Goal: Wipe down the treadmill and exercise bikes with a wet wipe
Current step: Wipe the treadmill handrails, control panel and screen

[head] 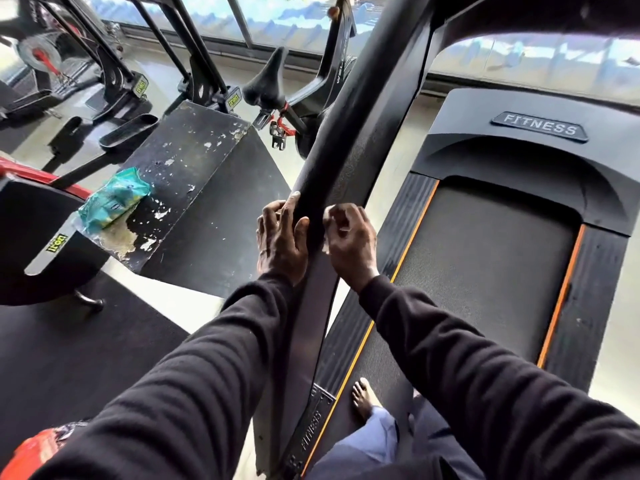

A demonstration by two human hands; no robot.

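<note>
From the head view, a person stands on the treadmill (491, 271), one bare foot (362, 398) on its dark belt near the orange-edged side rail. Both arms, in black sleeves, reach forward to the treadmill's left handrail (332, 140), a thick black bar that slants up and away toward the console frame. The left hand (282, 237) lies along the left side of the bar, fingers fairly straight and close together, fingertips wrapping slightly over its edge. The right hand (349, 242) is on the bar's right side with its fingers curled, pinching a thin whitish wet wipe (332, 220) against the rail; the wipe is mostly hidden by the fingers and only a pale crumpled bit shows. To the left, on a worn black box (194, 174) with chipped paint, sits a teal pack of wipes (112, 200) near the box's near-left corner. Beyond the box stands an exercise bike (294, 95) with a black saddle and red pedal parts, and further left are the frames and foot plates of other machines (114, 81). A bright window strip (277, 26) runs along the far wall.
</note>
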